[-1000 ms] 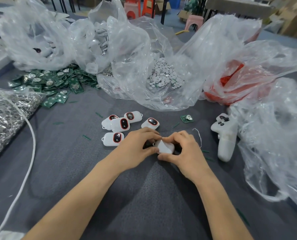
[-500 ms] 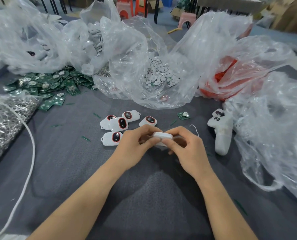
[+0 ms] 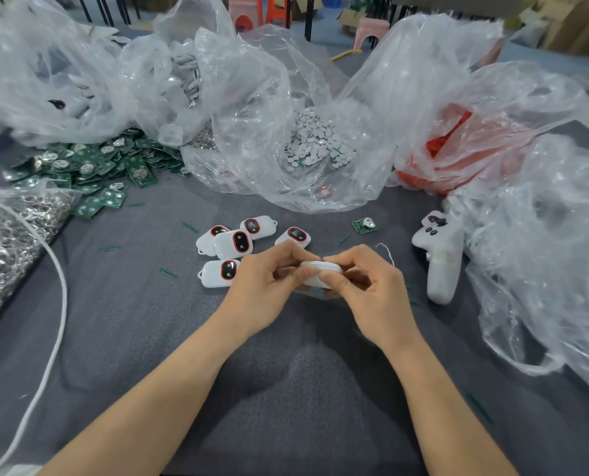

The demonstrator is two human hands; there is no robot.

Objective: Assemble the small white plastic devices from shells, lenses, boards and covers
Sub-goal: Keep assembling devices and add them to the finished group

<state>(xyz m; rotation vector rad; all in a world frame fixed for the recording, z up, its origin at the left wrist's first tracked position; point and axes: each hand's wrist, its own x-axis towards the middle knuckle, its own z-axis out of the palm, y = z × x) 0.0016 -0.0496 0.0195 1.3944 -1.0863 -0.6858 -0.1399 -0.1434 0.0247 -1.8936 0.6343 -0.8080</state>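
Both hands, left hand and right hand, pinch one small white plastic device just above the grey table; fingers hide most of it, its face unseen. Five finished red-ringed devices lie just behind.

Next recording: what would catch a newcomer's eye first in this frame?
At centre, the left hand and right hand pinch a white device together, with five finished devices lying just beyond. Crumpled clear bags crowd the far side, beside a heap of green boards at left.
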